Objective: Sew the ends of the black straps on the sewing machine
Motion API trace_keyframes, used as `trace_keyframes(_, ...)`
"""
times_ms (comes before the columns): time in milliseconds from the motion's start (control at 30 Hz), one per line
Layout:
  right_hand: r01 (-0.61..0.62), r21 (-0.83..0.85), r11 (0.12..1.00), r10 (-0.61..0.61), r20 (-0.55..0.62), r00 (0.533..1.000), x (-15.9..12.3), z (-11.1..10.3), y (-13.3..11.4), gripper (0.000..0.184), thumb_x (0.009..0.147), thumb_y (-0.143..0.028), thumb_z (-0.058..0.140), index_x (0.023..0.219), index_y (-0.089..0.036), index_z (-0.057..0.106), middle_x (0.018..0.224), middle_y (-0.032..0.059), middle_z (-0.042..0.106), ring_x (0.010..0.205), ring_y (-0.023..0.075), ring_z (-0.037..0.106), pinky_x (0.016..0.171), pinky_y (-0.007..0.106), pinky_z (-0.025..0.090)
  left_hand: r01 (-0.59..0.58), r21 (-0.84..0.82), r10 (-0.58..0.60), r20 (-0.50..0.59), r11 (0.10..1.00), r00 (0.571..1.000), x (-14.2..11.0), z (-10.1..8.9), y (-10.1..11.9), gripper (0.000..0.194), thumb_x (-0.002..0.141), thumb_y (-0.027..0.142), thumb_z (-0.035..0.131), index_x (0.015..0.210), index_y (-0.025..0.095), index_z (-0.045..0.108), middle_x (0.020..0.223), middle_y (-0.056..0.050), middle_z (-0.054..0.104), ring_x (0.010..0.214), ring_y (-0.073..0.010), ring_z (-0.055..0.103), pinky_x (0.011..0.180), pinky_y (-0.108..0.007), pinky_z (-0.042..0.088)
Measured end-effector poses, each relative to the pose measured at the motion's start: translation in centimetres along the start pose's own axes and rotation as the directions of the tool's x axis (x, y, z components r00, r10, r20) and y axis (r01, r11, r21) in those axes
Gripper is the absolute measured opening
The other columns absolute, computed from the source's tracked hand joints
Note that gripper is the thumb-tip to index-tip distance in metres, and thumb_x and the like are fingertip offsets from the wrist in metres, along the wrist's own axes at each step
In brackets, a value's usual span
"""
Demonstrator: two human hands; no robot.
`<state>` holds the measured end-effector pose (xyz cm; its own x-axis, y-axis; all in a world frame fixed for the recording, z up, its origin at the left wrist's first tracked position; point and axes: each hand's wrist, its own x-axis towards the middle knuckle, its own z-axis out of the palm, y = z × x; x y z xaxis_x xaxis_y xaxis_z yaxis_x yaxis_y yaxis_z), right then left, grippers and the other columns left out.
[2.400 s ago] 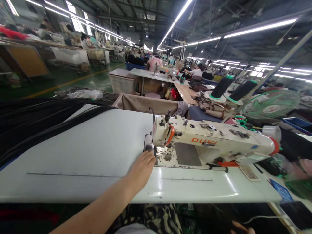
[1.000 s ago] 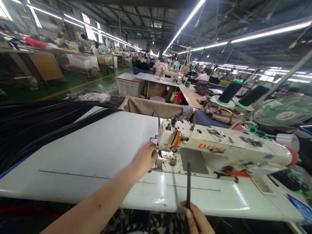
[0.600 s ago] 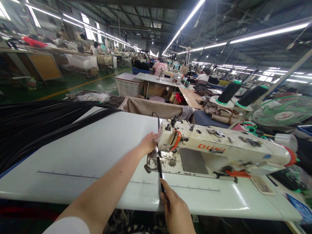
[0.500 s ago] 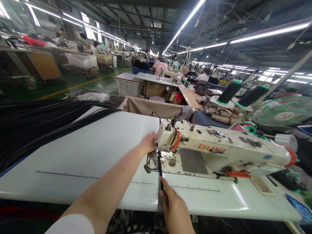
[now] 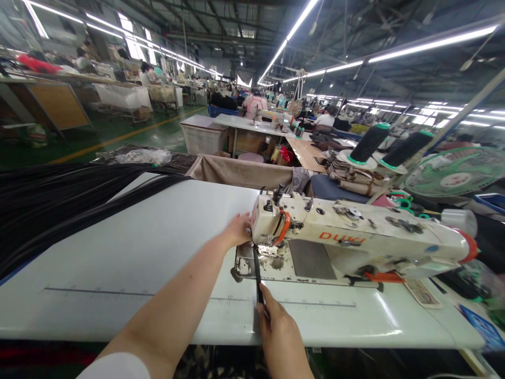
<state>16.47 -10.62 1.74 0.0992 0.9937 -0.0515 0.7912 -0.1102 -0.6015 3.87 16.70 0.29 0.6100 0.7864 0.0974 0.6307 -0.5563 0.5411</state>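
A cream sewing machine (image 5: 355,239) with orange lettering stands on a white table (image 5: 130,252). A narrow black strip (image 5: 257,271) runs from under its needle end toward me. My right hand (image 5: 282,337) pinches the near end of that strip at the table's front edge. My left hand (image 5: 239,230) reaches behind the machine's head, its fingers closed and partly hidden there, touching the far side of the needle area. What those fingers hold cannot be made out.
A thick bundle of black strips (image 5: 59,200) lies across the table's left side. Two black thread cones (image 5: 366,143) and a green fan (image 5: 453,176) stand at the right. Other people sew at tables (image 5: 252,122) farther back.
My right hand came up from below with the black strip and laid it under the needle. My left hand slid from the plate's front to behind the machine head.
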Motion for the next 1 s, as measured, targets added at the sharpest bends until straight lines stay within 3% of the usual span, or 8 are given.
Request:
trace_keyframes(367, -0.041, 0.033, 0.999, 0.041, -0.008, 0.999, 0.3, 0.0, -0.8, 0.051, 0.103, -0.024, 0.038, 0.15, -0.014, 0.057, 0.127, 0.017, 0.075, 0.112, 0.0309, 0.075, 0.094, 0.04, 0.059, 0.038, -0.153, -0.058, -0.13, 0.988, 0.99, -0.7, -0.1, 0.9, 0.033, 0.081, 0.012, 0.065, 0.107, 0.026, 0.08, 0.133, -0.009, 0.072, 0.14, -0.033, 0.054, 0.129, -0.057, 0.021)
trace_keyframes(567, -0.078, 0.0, 0.997, 0.078, 0.015, 0.997, 0.4, 0.0, -1.3, 0.051, 0.103, -0.023, 0.038, 0.15, -0.013, 0.056, 0.125, 0.0181, 0.075, 0.111, 0.0335, 0.075, 0.093, 0.044, 0.059, 0.045, -0.193, -0.075, -0.154, 0.98, 0.985, -0.6, 0.0, 1.0, 0.038, 0.08, 0.012, 0.067, 0.114, 0.025, 0.078, 0.131, -0.01, 0.073, 0.139, -0.0335, 0.055, 0.128, -0.058, 0.022)
trace_keyframes(833, -0.044, 0.03, 0.999, 0.045, -0.034, 0.998, 0.7, 0.0, -1.3, 0.049, 0.103, -0.022, 0.04, 0.148, -0.015, 0.059, 0.126, 0.0147, 0.076, 0.113, 0.0287, 0.074, 0.096, 0.036, 0.057, 0.043, -0.249, -0.091, -0.184, 0.968, 0.979, -0.8, -0.2, 1.2, 0.038, 0.078, 0.01, 0.066, 0.112, 0.023, 0.079, 0.129, -0.011, 0.074, 0.137, -0.035, 0.056, 0.128, -0.057, 0.022)
trace_keyframes(1000, -0.026, -0.084, 0.996, 0.017, -0.1, 0.995, 0.8, -0.4, -1.1, 0.045, 0.105, -0.027, 0.04, 0.144, -0.02, 0.062, 0.118, 0.0122, 0.073, 0.1, 0.0276, 0.075, 0.085, 0.037, 0.06, 0.066, -0.354, -0.156, -0.232, 0.933, 0.96, -1.0, -0.7, 1.1, 0.019, 0.076, 0.013, 0.067, 0.088, 0.021, 0.079, 0.113, -0.008, 0.078, 0.125, -0.0312, 0.064, 0.115, -0.043, 0.043)
